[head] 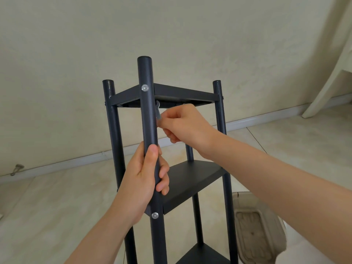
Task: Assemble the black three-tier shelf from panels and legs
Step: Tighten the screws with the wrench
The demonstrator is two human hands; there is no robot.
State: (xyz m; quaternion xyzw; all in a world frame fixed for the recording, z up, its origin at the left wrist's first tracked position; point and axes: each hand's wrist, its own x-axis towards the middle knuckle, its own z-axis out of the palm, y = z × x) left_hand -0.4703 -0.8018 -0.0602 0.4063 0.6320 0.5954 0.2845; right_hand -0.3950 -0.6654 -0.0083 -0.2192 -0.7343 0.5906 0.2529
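The black three-tier shelf stands upright in front of me, its top panel (pixel 182 94), middle panel (pixel 192 183) and bottom panel (pixel 203 254) joined to black round legs. My left hand (pixel 146 178) grips the near leg (pixel 147 111) between the top and middle panels. My right hand (pixel 186 124) pinches a small grey metal wrench (pixel 158 111) just under the top panel, behind the near leg. Silver screw heads (pixel 144 88) show on the near leg at the top and middle tiers. The wrench's upper end is partly hidden by the leg.
A beige plastic stool (pixel 261 231) stands on the tiled floor at the lower right, close to the shelf's right leg. A pale wall with a white baseboard (pixel 76 162) runs behind. A white furniture piece (pixel 327 77) leans at the far right.
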